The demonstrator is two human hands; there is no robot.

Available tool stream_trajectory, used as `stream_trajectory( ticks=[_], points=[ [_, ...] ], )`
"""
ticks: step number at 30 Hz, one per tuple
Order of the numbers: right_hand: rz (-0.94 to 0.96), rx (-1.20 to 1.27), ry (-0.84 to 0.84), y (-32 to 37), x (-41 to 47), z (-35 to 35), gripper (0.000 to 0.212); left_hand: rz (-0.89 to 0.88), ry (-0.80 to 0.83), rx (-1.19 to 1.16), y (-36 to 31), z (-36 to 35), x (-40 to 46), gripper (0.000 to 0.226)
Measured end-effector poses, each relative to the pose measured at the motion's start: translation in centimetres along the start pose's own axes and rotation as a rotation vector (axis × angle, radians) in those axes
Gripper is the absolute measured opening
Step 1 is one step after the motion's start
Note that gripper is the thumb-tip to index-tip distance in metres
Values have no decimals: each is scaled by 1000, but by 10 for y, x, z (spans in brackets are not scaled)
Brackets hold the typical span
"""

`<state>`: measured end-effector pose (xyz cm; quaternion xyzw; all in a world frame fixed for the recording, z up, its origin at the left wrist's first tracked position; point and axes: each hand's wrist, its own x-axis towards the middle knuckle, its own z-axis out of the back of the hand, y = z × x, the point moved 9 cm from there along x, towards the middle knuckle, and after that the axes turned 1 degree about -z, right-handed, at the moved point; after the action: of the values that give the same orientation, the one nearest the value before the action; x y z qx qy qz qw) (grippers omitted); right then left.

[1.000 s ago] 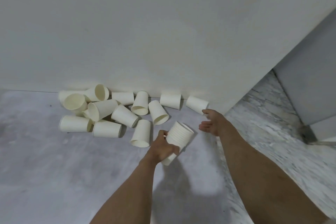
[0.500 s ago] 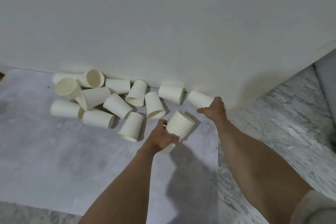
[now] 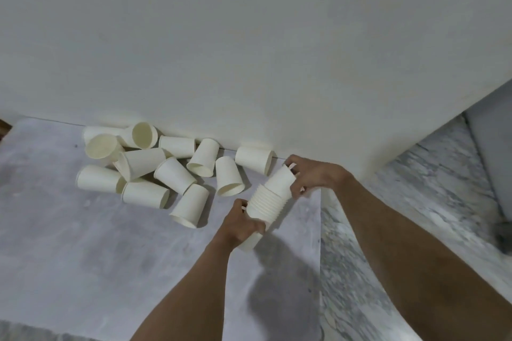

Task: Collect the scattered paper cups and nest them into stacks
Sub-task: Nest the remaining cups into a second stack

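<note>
Since half a second ago, the right hand (image 3: 310, 177) has brought its single cup (image 3: 279, 181) into the stack (image 3: 263, 209), which the left hand (image 3: 241, 227) grips. Eleven loose cups (image 3: 171, 171) lie along the wall (image 3: 249, 50); open floor (image 3: 83, 257) nearer.

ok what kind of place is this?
Probably an indoor floor corner in a home or plain room: a bare white wall, a grey floor sheet over marble-patterned flooring, and loose paper cups lying at the wall's foot.
</note>
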<state>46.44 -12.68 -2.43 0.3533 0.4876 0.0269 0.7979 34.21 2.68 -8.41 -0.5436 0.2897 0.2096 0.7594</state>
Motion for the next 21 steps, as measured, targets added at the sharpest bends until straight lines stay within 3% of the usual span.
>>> stream_trajectory(
  ticks=[3, 6, 8, 10, 12, 14, 16, 21],
  points=[
    [-39, -211, 154, 21, 17, -43, 76, -7, -32, -13, 2, 13, -2, 71],
    [-79, -153, 263, 38, 28, -59, 64, 33, -77, -102, 20, 30, -9, 74],
    [-83, -22, 99, 47, 40, -38, 47, 45, -98, -147, 32, 36, -15, 75],
    [-20, 17, -274, 52, 50, 0, 45, 63, -113, -165, 45, 38, -22, 75],
    [61, -278, -617, 61, 47, 25, 51, 82, -112, -171, 56, 35, -27, 73],
    [88, -579, -684, 59, 52, 16, 63, 87, -107, -170, 62, 33, -29, 72],
    [40, -721, -648, 43, 61, 1, 73, 81, -102, -168, 61, 33, -29, 72],
    [14, -612, -693, 16, 60, -8, 77, 70, -130, -187, 56, 36, -29, 73]
  ],
)
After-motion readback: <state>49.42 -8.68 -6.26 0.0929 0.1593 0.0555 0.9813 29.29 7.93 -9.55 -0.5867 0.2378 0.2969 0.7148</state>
